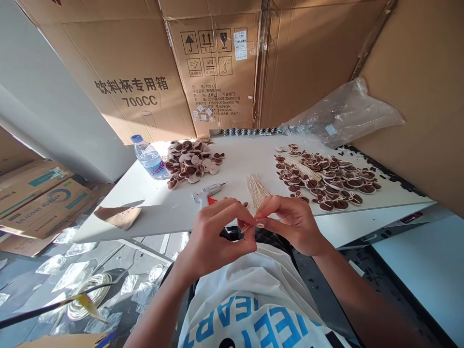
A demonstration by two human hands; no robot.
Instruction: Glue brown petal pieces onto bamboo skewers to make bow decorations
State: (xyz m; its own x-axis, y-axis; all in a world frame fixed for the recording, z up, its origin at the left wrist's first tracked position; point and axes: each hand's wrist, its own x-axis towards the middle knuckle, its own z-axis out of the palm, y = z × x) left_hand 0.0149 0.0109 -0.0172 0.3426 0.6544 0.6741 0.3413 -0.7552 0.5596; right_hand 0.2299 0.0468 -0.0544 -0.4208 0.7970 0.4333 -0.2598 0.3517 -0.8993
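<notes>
Both hands meet in front of my shirt, just over the table's near edge. My left hand is closed, its thumb and fingers pinching a small piece that is mostly hidden. My right hand pinches a thin cream cord, which curls into a small loop at the fingertips. Behind the fingers lies a bundle of cream cords. Left of it rests a glue gun with an orange-red trigger. To the right spreads a group of round brown-and-cream pieces, several with cord bows.
A pile of brown and white round pieces sits at the back left beside a water bottle. Large cardboard boxes wall in the back. A clear plastic bag lies back right, a brown scrap front left.
</notes>
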